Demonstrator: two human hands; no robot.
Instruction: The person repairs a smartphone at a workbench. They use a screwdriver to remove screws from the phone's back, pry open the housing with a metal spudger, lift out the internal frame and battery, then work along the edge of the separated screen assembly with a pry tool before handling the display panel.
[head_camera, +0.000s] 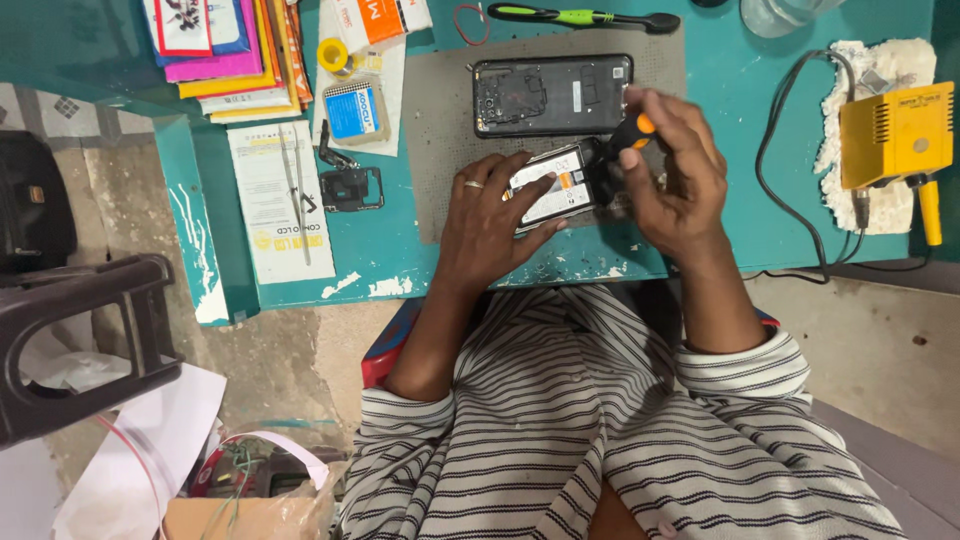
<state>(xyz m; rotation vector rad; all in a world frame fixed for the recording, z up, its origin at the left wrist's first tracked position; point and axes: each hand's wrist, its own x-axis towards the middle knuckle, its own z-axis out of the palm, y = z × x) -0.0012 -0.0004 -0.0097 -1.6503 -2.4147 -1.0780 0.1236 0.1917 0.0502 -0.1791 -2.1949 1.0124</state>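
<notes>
- The left hand (490, 215) lies flat over the opened phone (555, 188), fingers spread, pinning it to the grey mat (440, 140) near the front edge of the surface (760, 190).
- The phone's long axis runs left to right, tilted slightly up toward the right.
- Just right of it, the right hand (675, 175) has its grip closed on an orange-and-black screwdriver (632, 132), wrist bent, tip slanting down-left at the phone's right end.
- Beyond lies the phone's dark back shell (552, 95), parallel and apart.
</notes>
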